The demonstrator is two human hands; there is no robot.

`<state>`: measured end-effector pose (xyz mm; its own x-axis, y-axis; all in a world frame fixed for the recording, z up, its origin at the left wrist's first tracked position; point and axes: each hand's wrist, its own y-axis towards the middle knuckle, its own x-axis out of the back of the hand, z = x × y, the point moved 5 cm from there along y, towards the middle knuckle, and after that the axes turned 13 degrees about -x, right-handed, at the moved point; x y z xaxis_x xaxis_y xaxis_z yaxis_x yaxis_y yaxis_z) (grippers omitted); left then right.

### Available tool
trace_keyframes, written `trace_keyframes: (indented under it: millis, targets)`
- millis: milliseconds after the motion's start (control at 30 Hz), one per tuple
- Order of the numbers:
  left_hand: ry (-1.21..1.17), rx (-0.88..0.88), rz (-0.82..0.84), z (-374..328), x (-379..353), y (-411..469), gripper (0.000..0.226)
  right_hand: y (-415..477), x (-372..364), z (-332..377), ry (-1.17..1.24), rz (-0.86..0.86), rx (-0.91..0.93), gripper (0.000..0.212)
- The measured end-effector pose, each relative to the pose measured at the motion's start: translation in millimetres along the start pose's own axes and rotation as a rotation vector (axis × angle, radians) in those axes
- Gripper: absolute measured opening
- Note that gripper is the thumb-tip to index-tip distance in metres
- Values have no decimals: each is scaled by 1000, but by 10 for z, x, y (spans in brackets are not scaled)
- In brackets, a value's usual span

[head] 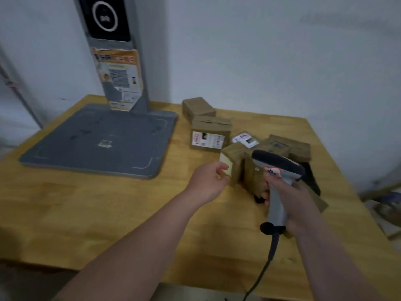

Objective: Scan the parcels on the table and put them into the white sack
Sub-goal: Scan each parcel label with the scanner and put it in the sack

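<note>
The wooden table (108, 213) stands against a pale wall; the parcels (210, 135) cluster at its far right. My left hand (208, 181) pinches the nearest parcel (233, 161) by its pale end, probably to turn its label; my right hand (297, 205) wraps its fingers closed round the scanner (277, 170), which is aimed at the pile; the white sack is out of view.

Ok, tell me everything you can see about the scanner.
The scanner is pistol-shaped, with a pale grey plastic handle, a dark top on its head and a red-and-white sticker on the side. The right hand grips the handle, holding it over the table, head toward the brown parcels. A dark cable leaves its base.
</note>
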<state>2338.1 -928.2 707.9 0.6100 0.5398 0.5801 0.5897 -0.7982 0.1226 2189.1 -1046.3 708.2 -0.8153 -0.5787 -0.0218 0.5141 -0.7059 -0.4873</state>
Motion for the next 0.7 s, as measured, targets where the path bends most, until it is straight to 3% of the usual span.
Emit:
trace_keyframes:
  millis: [200, 400, 700]
  targets:
    - [89, -43, 90, -217, -626, 714, 56, 219, 531, 113, 77, -39, -25, 23]
    - [139, 71, 92, -159, -979, 1226, 87, 289, 871, 183, 144, -90, -52, 16]
    - [172, 19, 144, -127, -866, 909, 87, 449, 920, 147, 227, -73, -98, 21]
